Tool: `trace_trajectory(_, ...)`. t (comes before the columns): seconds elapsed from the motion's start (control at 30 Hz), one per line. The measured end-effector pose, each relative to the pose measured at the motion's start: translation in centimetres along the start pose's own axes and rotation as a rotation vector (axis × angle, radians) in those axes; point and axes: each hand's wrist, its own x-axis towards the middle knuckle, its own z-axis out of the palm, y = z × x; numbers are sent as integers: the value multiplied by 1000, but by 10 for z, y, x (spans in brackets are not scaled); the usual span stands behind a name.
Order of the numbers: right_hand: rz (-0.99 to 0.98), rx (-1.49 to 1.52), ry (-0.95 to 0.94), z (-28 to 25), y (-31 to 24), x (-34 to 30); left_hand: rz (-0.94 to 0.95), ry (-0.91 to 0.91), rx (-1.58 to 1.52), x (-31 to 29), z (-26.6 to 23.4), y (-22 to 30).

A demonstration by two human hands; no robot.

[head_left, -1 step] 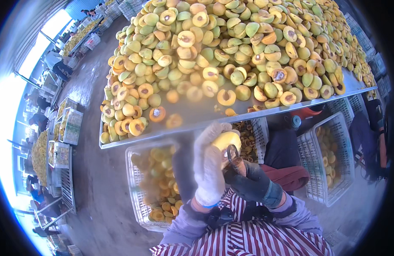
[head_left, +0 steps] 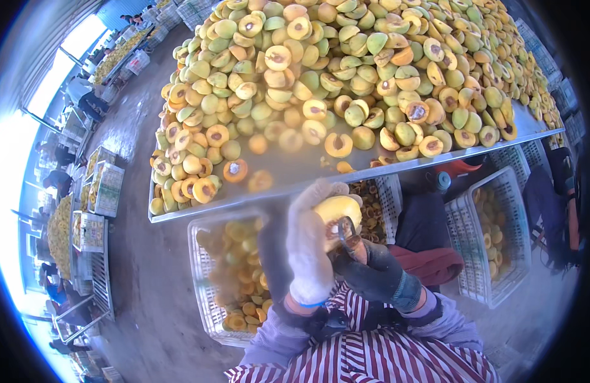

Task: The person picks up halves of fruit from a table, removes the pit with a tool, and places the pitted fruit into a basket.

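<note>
Peach half [head_left: 336, 210] | left hand [head_left: 311, 249] fingers clamped on it | right hand [head_left: 371, 274] fingers clamped on looped pitting tool [head_left: 347, 233] | below desk [head_left: 295, 182] near edge, above crate [head_left: 208, 300]

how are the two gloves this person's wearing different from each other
The left hand wears a thick, pale, fuzzy glove; the right hand wears a dark, smoother one. The left hand wraps around the peach half; the right hand grips a small loop-shaped tool against it. Both cover the whole hand.

Yellow peach half [head_left: 336, 209], white-gloved left hand [head_left: 309, 246], dark-gloved right hand [head_left: 369, 276], red-and-white striped apron [head_left: 371, 357].
</note>
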Motion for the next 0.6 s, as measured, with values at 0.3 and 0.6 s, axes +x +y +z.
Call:
trace_trajectory(0.3, -126, -236, 60, 2, -3, -2, -255, 53, -268, 3, 0, 1)
trace_trajectory(0.6, -94, -342, 74, -2, -3, 1, -165, 56, -294, -2, 1, -7)
